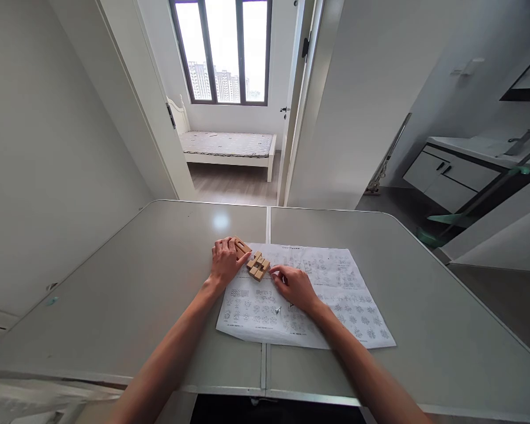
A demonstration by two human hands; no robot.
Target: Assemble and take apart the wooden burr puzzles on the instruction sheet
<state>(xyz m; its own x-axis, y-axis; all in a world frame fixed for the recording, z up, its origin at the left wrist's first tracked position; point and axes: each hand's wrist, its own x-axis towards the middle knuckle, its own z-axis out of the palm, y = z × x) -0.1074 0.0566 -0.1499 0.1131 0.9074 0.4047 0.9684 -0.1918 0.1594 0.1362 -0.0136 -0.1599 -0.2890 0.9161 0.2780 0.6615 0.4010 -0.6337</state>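
Note:
On the left part of a printed sheet (335,306) sits an interlocking wooden block puzzle (258,267), made of several light brown bars. My left hand (224,259) is closed around a wooden piece with a slot in it (242,247), just to the puzzle's upper left. Its fingers cover part of that piece, and the thumb reaches close to the puzzle. My right hand (294,285) rests over the sheet at the puzzle's right side, fingers loosely bent and a little apart. Its fingertips are beside the puzzle's edge; whether they touch it I cannot tell.
A small silvery object (278,310) lies on the sheet below the puzzle. The grey table (159,306) has a metal seam (264,365) down its middle. Beyond it are a doorway, a bed (229,144) and a window. A washbasin cabinet (454,174) stands at the right.

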